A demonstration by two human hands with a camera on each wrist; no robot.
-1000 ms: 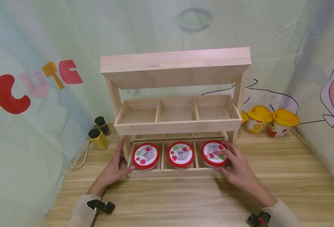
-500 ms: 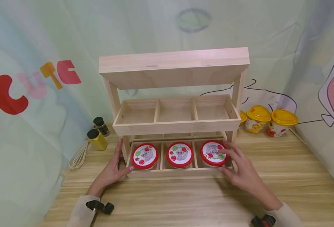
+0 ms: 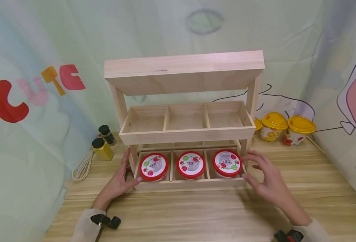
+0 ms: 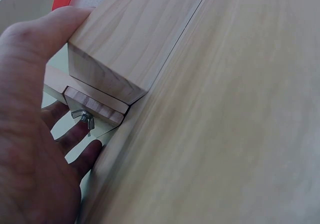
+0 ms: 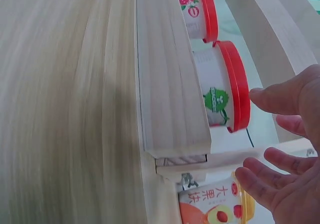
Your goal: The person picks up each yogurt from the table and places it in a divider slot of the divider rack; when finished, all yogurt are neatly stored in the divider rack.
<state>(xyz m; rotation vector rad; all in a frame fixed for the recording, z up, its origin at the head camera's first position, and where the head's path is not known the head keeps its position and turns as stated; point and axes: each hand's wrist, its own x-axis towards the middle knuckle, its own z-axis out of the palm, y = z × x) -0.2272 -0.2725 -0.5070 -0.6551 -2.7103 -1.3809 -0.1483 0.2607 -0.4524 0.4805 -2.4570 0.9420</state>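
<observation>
A wooden tiered rack [image 3: 184,134] stands on the table. Its bottom tray [image 3: 193,184] holds three round tubs with red-rimmed strawberry lids, one per compartment: a left tub [image 3: 153,167], a middle tub [image 3: 191,165] and a right tub [image 3: 227,163]. My left hand [image 3: 119,183] holds the rack's lower left corner, thumb on the tray's edge. In the left wrist view its fingers [image 4: 80,134] bend behind the corner by a wing nut. My right hand [image 3: 268,179] is just right of the right tub, fingers spread, holding nothing. In the right wrist view, that thumb [image 5: 280,98] is close to a tub's red lid.
Yellow-lidded cups, a mango-pictured one [image 3: 273,126] and a fruit-pictured one [image 3: 299,130], stand behind right, another partly hidden. At left are a yellow jar [image 3: 103,150], a dark-capped bottle [image 3: 107,135] and a coiled cord [image 3: 83,166]. The rack's upper tray [image 3: 187,135] overhangs the bottom one.
My right hand has let go of the right tub and drawn away to the right. The tub stays in its compartment. My left hand keeps its place on the rack.
</observation>
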